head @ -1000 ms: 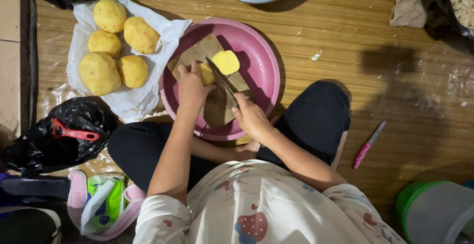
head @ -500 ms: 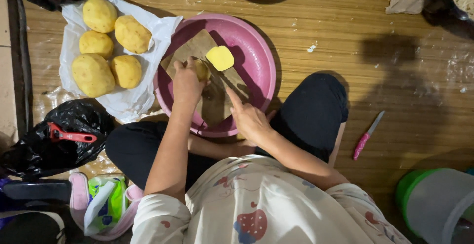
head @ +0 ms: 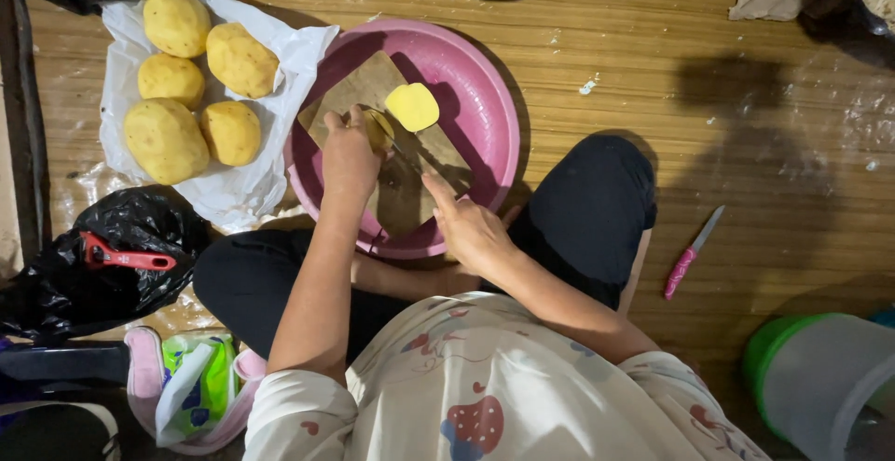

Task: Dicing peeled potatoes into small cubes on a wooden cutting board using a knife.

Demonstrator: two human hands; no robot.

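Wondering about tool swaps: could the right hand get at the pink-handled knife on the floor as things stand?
Probably yes: the pink-handled knife lies on bare floor beyond the right knee, nothing over it, but the right hand holds a knife, so it isn't free.

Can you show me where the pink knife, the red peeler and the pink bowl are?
Pink knife (head: pixel 688 261): head view, on its pink handle, lying on the floor.
Red peeler (head: pixel 126 256): head view, on its red handle, atop the black bag.
Pink bowl (head: pixel 485 97): head view, on its bare inner wall.

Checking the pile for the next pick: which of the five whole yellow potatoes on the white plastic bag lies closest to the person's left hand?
The small round peeled potato at the bag's lower right edge; it lies nearest the left hand, the other four farther left or up.
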